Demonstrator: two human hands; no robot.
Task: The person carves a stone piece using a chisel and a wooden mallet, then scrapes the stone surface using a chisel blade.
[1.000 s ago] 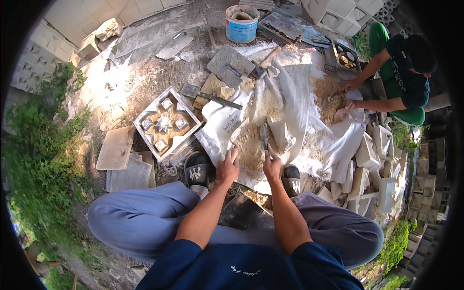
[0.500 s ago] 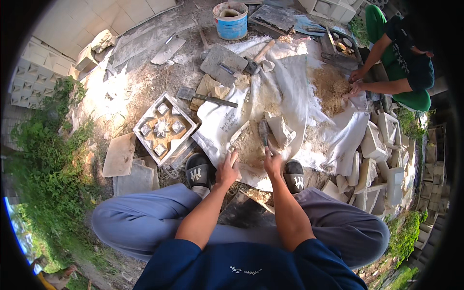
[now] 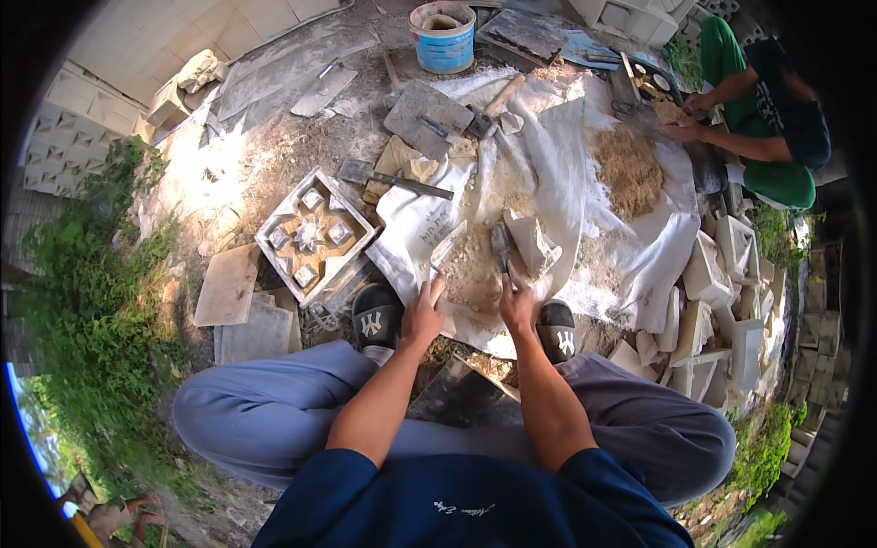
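Note:
My right hand (image 3: 516, 303) is closed round the handle of a small trowel (image 3: 500, 241), its dark blade lying on a heap of pale, crumbly powder (image 3: 475, 279). My left hand (image 3: 424, 312) grips the near end of a narrow whitish fragment (image 3: 449, 245), which stands along the heap's left side. Just right of the trowel blade rests a broken pale block piece (image 3: 531, 245). All of this lies on a white woven sack (image 3: 406, 245) spread between my feet.
A square mould (image 3: 352, 217) with raised star shapes sits left. Beyond are a hammer (image 3: 402, 181), a plastering float (image 3: 427, 114) and a blue bucket (image 3: 443, 41). Broken blocks (image 3: 708, 274) pile up at right. A co-worker (image 3: 776, 110) crouches far right near brown sand (image 3: 628, 173).
My left hand and its fragment have shifted slightly left; the trowel stays almost in place. The co-worker's hands have moved back from the brown sand toward the tray, now with a clump of sand.

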